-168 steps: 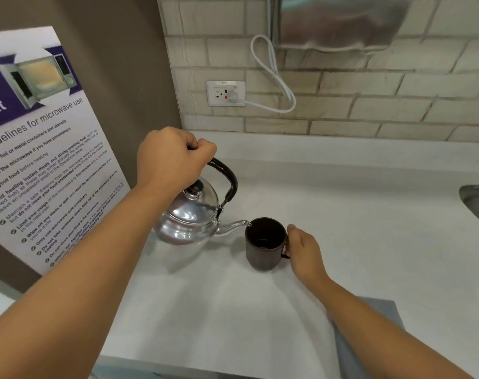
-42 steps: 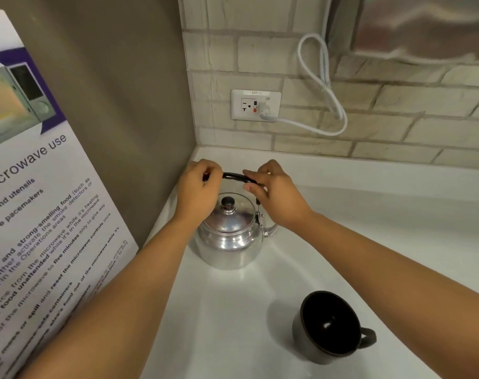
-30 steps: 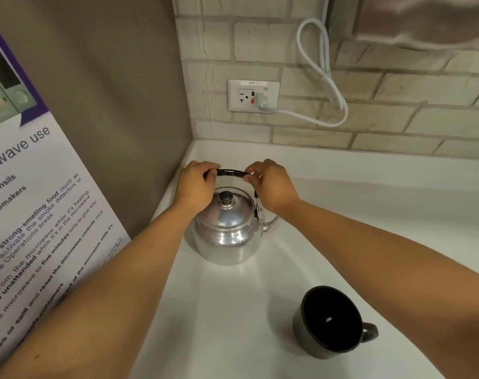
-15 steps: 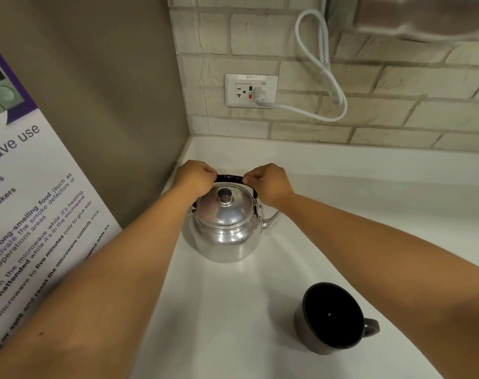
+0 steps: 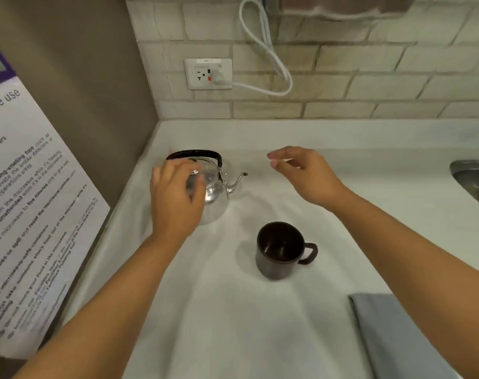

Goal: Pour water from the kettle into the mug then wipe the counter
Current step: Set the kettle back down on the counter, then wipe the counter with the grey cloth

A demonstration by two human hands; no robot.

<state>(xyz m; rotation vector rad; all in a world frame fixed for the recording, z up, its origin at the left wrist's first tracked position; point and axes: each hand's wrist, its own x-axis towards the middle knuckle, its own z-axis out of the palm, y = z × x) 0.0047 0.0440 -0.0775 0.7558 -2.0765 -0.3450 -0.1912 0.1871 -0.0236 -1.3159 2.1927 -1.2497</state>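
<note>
A shiny metal kettle [image 5: 216, 187] with a black handle stands in the back left corner of the white counter [image 5: 233, 310], its spout pointing right. My left hand [image 5: 175, 198] hovers in front of it with fingers apart, covering the lid and much of the body; I cannot tell whether it touches the kettle. My right hand [image 5: 301, 173] floats open to the right of the spout, holding nothing. A dark brown mug [image 5: 280, 250] stands upright in front of the kettle, handle to the right. A folded grey cloth [image 5: 397, 337] lies at the front right.
A poster with microwave guidelines [image 5: 27, 214] leans along the left wall. A wall socket [image 5: 208, 73] with a white cable sits on the brick backsplash. The rim of a steel sink [image 5: 473, 179] shows at the right edge.
Both hands have let go of the kettle's handle. The right hand moved off to the right, the left hand dropped in front of the kettle. The view has pulled back, showing cloth and sink.
</note>
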